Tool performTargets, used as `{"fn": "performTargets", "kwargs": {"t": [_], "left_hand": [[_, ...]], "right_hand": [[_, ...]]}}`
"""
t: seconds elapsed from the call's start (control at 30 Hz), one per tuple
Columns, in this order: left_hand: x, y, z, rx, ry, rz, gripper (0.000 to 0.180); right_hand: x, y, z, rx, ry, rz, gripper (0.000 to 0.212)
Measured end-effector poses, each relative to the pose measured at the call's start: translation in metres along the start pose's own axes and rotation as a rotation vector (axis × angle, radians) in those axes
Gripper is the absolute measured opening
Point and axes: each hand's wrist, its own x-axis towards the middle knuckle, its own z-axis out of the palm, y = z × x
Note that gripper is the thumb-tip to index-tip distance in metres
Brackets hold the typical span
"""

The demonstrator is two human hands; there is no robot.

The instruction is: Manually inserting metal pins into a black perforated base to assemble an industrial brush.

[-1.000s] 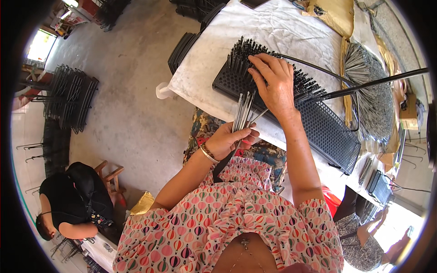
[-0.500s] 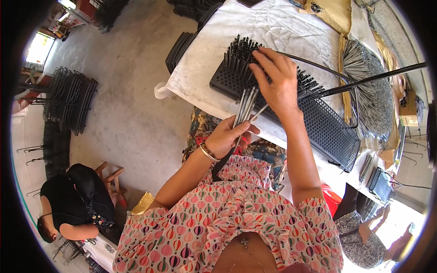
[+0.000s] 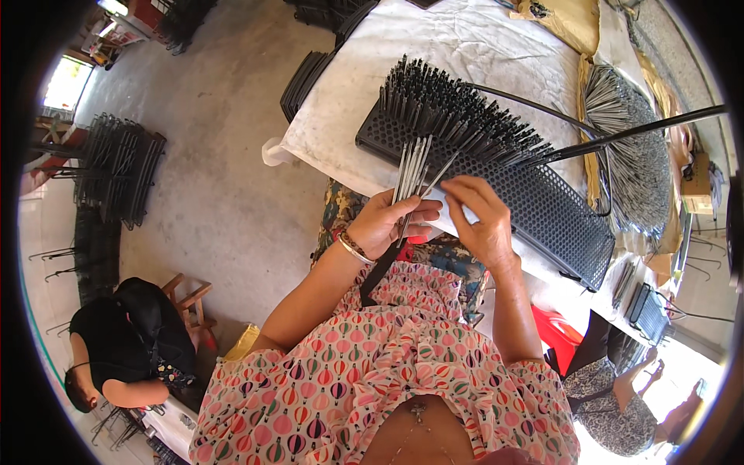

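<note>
My left hand is closed around a bundle of thin silvery metal rods, which point up and away from me. One rod leans apart from the bundle toward the right. Close beside it is my right hand, fingers bent and thumb a little apart, with nothing visible between them. Beyond both hands a long black perforated metal panel lies slantwise on the table. Many black rods stand close together in its far left part. Its right part shows bare holes.
White cloth covers the table. A large pile of grey rods lies at the right. Black bars cross above the panel. Stacked black racks stand at the left. One person sits lower left, another lower right.
My right hand has come down from the standing black rods toward my left hand, uncovering those rods. The bundle stays in my left hand, with one rod now fanned out to the right.
</note>
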Motion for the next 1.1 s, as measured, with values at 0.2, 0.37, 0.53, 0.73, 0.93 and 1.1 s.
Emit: {"fn": "performTargets", "kwargs": {"t": [0.2, 0.37, 0.53, 0.73, 0.93, 1.1], "left_hand": [[0.002, -0.006, -0.011, -0.083, -0.018, -0.020, 0.025], [0.000, -0.008, -0.005, -0.028, -0.008, 0.021, 0.026], [-0.002, -0.012, -0.006, 0.073, -0.035, 0.077, 0.028], [-0.006, -0.014, -0.002, 0.094, -0.030, 0.093, 0.026], [-0.007, -0.016, -0.002, 0.104, -0.026, 0.117, 0.026], [-0.011, -0.017, -0.002, 0.054, -0.070, 0.098, 0.026]], "right_hand": [[-0.016, -0.009, 0.010, -0.029, -0.184, -0.209, 0.028], [-0.006, -0.017, 0.018, 0.092, 0.072, 0.329, 0.022], [0.013, -0.001, 0.026, 0.016, -0.061, 0.441, 0.033], [0.014, 0.007, 0.026, 0.196, -0.098, 0.561, 0.032], [0.012, 0.005, 0.026, 0.367, -0.083, 0.566, 0.021], [0.014, 0.001, 0.018, 0.570, -0.139, 0.698, 0.013]]}}
